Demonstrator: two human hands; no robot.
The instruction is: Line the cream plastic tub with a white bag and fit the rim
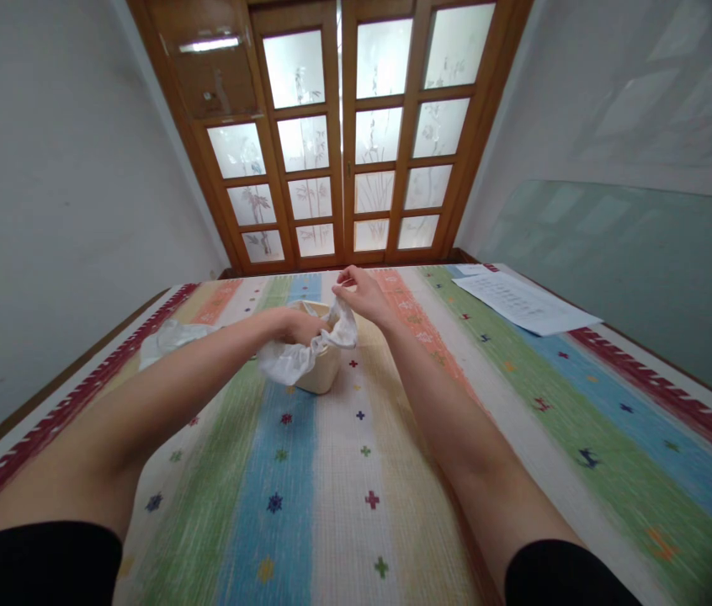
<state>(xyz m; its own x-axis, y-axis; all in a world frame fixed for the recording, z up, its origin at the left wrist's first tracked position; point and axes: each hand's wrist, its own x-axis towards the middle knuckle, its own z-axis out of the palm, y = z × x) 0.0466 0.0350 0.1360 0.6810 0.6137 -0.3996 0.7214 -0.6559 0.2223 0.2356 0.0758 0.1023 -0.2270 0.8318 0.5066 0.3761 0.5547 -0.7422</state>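
A small cream-coloured bin (320, 374) stands on the striped tablecloth, with a thin white plastic bag (289, 362) lining it and folded over its rim. My left hand (301, 326) reaches down into the lined opening; its fingers are hidden inside. At the far right of the rim, my right hand (361, 295) is closed in a pinch on the bag's raised edge. The bag hangs loose and crumpled over the near and left sides of the bin.
Another piece of thin whitish plastic (172, 337) lies left of the bin, partly behind my left forearm. Printed papers (523, 303) rest at the table's far right. The striped tablecloth (343, 505) covers the table, walls flank it, and wooden glass-paned doors (347, 126) stand beyond.
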